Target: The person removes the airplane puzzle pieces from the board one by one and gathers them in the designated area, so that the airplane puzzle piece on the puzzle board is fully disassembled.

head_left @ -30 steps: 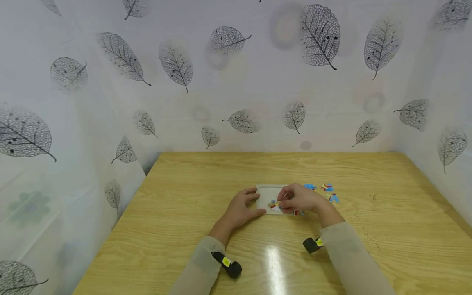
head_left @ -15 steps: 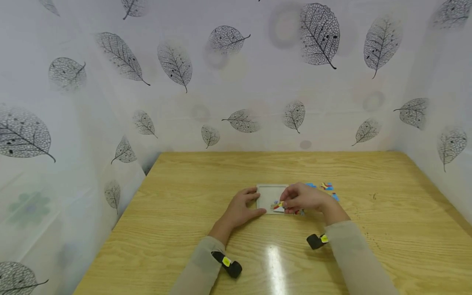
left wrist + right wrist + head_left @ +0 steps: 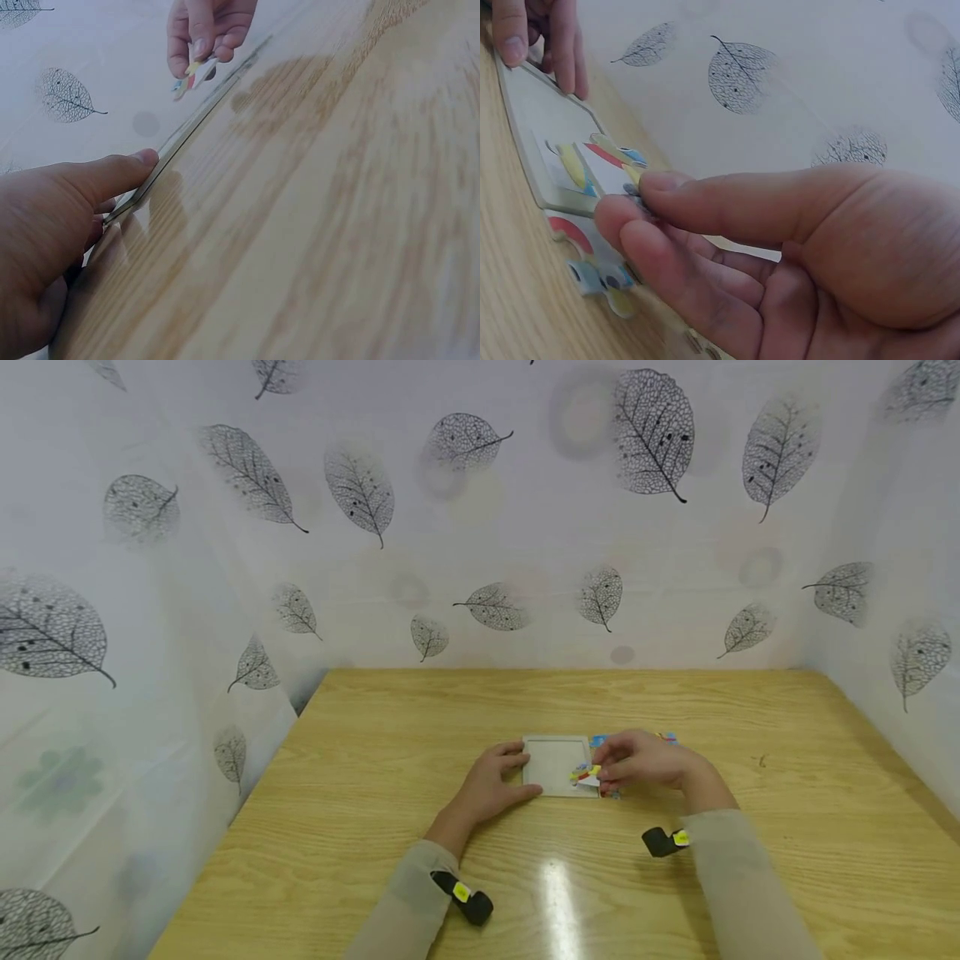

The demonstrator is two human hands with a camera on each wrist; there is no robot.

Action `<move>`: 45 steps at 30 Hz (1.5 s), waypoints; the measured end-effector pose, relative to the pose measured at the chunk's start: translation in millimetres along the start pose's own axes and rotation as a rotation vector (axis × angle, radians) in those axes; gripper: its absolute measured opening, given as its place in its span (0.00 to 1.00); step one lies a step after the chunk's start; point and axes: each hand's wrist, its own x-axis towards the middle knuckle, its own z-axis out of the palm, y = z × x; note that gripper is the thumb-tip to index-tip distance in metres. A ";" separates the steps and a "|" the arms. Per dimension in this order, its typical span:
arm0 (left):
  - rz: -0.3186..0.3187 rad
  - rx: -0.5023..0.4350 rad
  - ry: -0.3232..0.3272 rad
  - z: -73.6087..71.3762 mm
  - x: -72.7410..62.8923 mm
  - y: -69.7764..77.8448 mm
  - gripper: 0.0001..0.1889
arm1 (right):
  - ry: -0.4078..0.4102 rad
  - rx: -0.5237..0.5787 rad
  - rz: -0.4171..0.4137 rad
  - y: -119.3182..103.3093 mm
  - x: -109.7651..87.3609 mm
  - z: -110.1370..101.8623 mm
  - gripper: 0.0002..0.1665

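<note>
A pale rectangular puzzle tray [image 3: 553, 764] with a raised rim lies on the table. My left hand [image 3: 492, 781] holds its left end, thumb at the near corner and fingers at the far part of the edge. Over the tray's right side, my right hand [image 3: 647, 760] pinches a jigsaw piece [image 3: 587, 775] between thumb and fingers. In the right wrist view that jigsaw piece [image 3: 609, 161] shows white, red and yellow and stands tilted. A similar coloured patch [image 3: 568, 169] shows below it; I cannot tell whether it is a reflection. Fingertips hide part of the held piece.
Loose jigsaw pieces [image 3: 600, 277] lie beside the tray's right end, partly under my right hand. Farther back are blue pieces [image 3: 598, 740] and another piece [image 3: 667, 737]. A leaf-patterned curtain [image 3: 495, 527] stands behind the wooden table [image 3: 375, 727].
My right hand has drawn rightward with the jigsaw piece, from mid-tray to its right side, uncovering more of the tray floor. My left hand has stayed in place.
</note>
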 end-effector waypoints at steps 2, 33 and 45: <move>-0.001 0.005 0.000 0.5 0.0 0.1 0.32 | 0.009 -0.007 0.014 2.5 -4.1 -3.6 0.18; -0.021 0.018 0.000 3.9 2.2 -4.6 0.33 | 0.049 0.064 0.120 23.8 -47.6 -41.9 0.22; -0.027 0.019 0.002 4.6 2.9 -5.5 0.33 | 0.147 -0.133 0.199 8.7 -51.0 -37.5 0.15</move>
